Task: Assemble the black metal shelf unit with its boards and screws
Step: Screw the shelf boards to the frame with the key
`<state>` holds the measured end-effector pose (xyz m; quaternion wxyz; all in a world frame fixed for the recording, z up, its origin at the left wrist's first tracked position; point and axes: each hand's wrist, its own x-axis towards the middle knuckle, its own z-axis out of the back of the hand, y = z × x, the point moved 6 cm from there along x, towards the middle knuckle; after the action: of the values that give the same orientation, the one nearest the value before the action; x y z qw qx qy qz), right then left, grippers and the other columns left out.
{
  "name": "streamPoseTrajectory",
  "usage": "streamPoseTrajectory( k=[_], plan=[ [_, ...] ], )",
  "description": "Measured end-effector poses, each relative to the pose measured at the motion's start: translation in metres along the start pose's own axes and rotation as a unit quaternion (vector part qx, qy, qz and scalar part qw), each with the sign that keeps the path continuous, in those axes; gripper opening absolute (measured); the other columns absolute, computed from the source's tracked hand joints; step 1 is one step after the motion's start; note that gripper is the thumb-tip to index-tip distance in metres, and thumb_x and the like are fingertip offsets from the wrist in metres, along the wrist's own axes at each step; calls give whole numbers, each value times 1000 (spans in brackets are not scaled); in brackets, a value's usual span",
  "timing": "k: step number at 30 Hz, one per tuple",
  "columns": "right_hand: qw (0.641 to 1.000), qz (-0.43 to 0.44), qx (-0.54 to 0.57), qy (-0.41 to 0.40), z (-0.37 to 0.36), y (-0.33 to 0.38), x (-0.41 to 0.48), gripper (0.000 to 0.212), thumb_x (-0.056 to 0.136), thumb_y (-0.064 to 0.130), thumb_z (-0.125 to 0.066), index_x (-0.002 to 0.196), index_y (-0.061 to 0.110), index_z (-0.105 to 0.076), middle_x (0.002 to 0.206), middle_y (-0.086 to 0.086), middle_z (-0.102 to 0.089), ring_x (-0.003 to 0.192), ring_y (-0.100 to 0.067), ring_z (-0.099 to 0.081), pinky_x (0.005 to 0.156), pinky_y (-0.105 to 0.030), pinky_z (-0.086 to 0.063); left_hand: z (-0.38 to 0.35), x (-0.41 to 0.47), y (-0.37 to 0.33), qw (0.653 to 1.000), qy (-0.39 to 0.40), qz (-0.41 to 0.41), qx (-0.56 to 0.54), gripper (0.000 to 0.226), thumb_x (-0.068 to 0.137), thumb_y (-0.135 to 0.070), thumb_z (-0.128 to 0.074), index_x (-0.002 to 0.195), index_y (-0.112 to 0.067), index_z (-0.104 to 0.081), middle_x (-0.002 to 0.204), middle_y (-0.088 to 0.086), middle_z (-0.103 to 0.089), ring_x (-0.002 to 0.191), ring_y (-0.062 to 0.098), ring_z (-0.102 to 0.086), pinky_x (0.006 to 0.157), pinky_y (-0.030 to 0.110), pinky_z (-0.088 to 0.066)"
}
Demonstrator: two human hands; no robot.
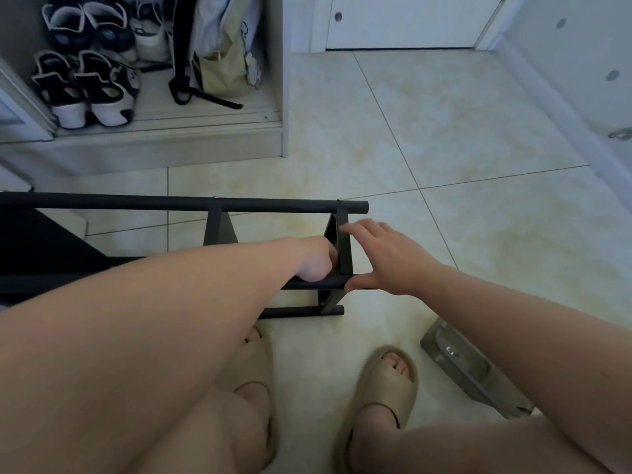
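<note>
Left hand point(316, 260) grips the end of the black tubular shelf frame point(171, 203), right hand point(383, 258) open against it.

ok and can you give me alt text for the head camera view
A person in beige slippers works at the end of a black metal shelf frame on a pale tiled floor: the left hand curls against the end bracket, the right hand rests spread open on it. Shoes and a bag sit in a cabinet behind.
</note>
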<state>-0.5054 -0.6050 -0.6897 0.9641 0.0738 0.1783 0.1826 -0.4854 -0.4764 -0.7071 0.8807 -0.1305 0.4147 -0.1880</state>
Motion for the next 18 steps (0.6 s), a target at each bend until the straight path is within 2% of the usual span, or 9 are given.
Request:
streamPoseTrajectory(
  k=[3, 5, 7, 10, 14, 16, 18],
  plan=[
    [996, 57, -69, -11, 6, -1, 14, 120, 71, 79, -68, 162, 28, -8, 170, 4, -4, 155, -20, -5, 122, -40, -16, -2, 10, 6, 1000, 9, -3, -15, 36, 100, -10, -42, 124, -22, -65, 121, 5, -62, 110, 29, -59, 96, 38, -49],
    [992, 81, -93, -4, 5, -3, 23, 127, 68, 86, -61, 162, 28, 0, 169, 8, 12, 155, -15, 14, 124, -40, 0, -3, 18, 11, 999, 10, -3, -30, 33, 98, -11, -44, 121, -20, -66, 118, 6, -64, 108, 30, -60, 95, 39, -49],
    [990, 98, -103, 5, 2, -7, 29, 130, 66, 93, -53, 162, 26, 3, 166, 11, 22, 151, -11, 27, 123, -40, 10, -4, 29, 16, 999, 5, 0, -51, 30, 97, -10, -45, 119, -14, -66, 115, 9, -66, 106, 31, -62, 93, 39, -50],
    [985, 112, -133, 22, -6, -14, 38, 133, 65, 100, -36, 162, 19, 5, 166, 3, 25, 150, -11, 31, 125, -44, 13, -7, 43, 26, 994, -3, 2, -105, 28, 97, -9, -48, 117, -8, -67, 115, 12, -69, 107, 32, -63, 98, 42, -51],
    [980, 131, -152, 15, -12, -15, 45, 131, 70, 99, -30, 162, 13, 7, 167, -6, 22, 151, -15, 29, 125, -46, 12, -13, 57, 38, 985, -2, 0, -172, 24, 96, -10, -53, 112, -3, -71, 112, 15, -71, 108, 34, -65, 99, 45, -51],
    [977, 139, -163, 4, -14, -14, 44, 129, 72, 97, -28, 162, 11, 6, 168, -9, 20, 153, -19, 25, 125, -49, 10, -14, 60, 41, 977, -3, -4, -213, 21, 95, -11, -57, 106, -3, -72, 108, 14, -73, 101, 32, -68, 91, 40, -55],
    [976, 145, -164, -3, -16, -14, 43, 127, 74, 95, -27, 162, 9, 4, 168, -12, 17, 154, -23, 21, 125, -52, 6, -17, 64, 43, 960, 2, -2, -279, 14, 94, -8, -59, 95, -8, -73, 96, 10, -75, 82, 23, -70, 69, 28, -55]
  ],
)
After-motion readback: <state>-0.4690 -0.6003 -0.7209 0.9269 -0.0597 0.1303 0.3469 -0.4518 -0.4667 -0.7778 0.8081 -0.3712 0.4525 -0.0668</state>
